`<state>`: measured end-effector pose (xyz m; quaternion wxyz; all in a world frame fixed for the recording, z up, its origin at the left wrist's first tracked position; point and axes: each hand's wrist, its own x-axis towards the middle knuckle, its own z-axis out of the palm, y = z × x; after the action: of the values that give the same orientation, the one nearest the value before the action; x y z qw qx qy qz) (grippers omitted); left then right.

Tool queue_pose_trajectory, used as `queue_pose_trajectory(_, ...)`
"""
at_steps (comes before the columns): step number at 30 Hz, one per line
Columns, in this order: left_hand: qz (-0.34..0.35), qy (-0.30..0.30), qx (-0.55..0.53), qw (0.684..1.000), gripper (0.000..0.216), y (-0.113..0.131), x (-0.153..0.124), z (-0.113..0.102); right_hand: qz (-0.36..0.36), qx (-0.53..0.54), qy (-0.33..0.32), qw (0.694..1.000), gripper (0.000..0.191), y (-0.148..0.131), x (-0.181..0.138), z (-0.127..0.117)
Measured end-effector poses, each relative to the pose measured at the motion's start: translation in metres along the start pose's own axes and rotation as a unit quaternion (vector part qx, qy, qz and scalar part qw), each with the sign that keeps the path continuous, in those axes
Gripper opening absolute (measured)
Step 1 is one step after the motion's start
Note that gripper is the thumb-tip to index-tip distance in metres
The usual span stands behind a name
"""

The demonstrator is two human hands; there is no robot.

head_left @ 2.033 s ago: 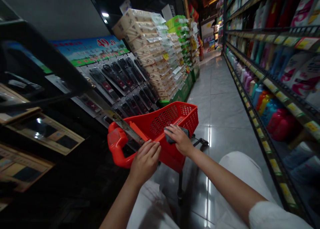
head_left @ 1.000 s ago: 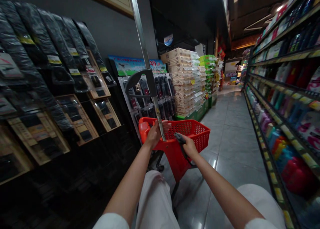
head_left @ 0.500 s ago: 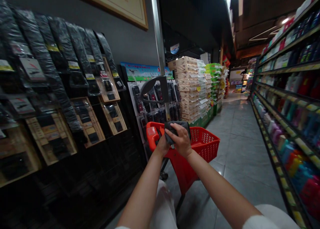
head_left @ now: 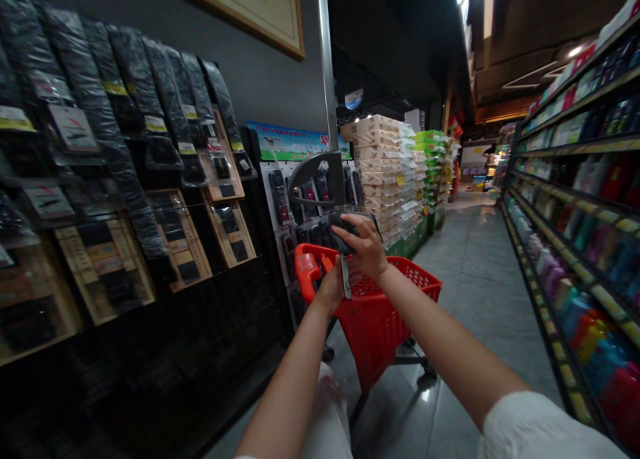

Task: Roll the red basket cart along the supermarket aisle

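A red plastic shopping cart (head_left: pixel 380 312) stands in the aisle in front of me. Its silver telescopic pole (head_left: pixel 327 85) rises from the cart, with a grey handle grip (head_left: pixel 313 172) on it. My left hand (head_left: pixel 331 287) is wrapped round the lower part of the pole, just above the basket rim. My right hand (head_left: pixel 367 249) presses a dark grey cloth (head_left: pixel 343 232) against the pole, a little above my left hand. Most of my left hand's fingers are hidden behind the pole and my right hand.
On the left, a dark rack (head_left: pixel 125 199) holds bagged dark goods and boxed items. Stacked tissue packs (head_left: pixel 383 172) stand further along. Shelves of bottles (head_left: pixel 575 245) run down the right side. A grey tiled floor (head_left: pixel 475 292) leads away between them.
The view has tilted up from the basket to the pole. My right hand has carried the cloth from the basket rim up onto the pole and slid it higher. My left hand keeps hold of the pole.
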<state>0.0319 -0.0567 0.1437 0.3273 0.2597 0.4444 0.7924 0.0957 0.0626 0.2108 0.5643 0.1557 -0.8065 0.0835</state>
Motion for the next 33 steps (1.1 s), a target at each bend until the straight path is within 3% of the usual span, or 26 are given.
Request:
queue_pose_trajectory(3,0.006,0.012,-0.002,1.000,0.057,0.000,0.001,-0.002,-0.034,0.006,-0.042,0.999,0.044,-0.002,-0.023,-0.005)
queue_pose_trajectory(5,0.003,0.009,0.005,1.000,0.059,0.000,0.000,-0.003,-0.042,0.008,-0.035,0.998,0.045,-0.001,-0.021,-0.013)
queue_pose_trajectory(10,0.036,-0.010,0.014,0.999,0.058,0.000,-0.006,-0.003,0.000,0.001,0.101,0.995,0.060,0.001,0.055,-0.030)
queue_pose_trajectory(13,0.061,-0.011,0.002,0.998,0.060,0.000,-0.008,0.000,0.009,-0.017,0.120,0.993,0.068,-0.001,0.089,-0.026)
queue_pose_trajectory(20,0.064,-0.015,0.005,0.998,0.069,0.002,-0.008,0.003,-0.020,-0.030,0.100,0.994,0.063,0.003,0.053,-0.014)
queue_pose_trajectory(22,0.062,-0.018,0.006,0.998,0.067,0.000,-0.007,0.002,-0.007,-0.015,0.127,0.992,0.066,0.010,0.061,-0.017)
queue_pose_trajectory(26,0.063,-0.020,0.025,0.997,0.067,-0.005,-0.005,-0.001,0.040,-0.049,0.176,0.982,0.073,0.006,0.108,-0.019)
queue_pose_trajectory(29,0.068,-0.027,0.040,0.997,0.072,-0.006,-0.006,-0.003,0.050,-0.110,0.140,0.983,0.072,-0.020,0.130,-0.015)
queue_pose_trajectory(33,0.074,-0.029,0.047,0.996,0.074,-0.003,-0.009,-0.001,-0.030,-0.140,0.048,0.988,0.067,-0.045,0.117,-0.014)
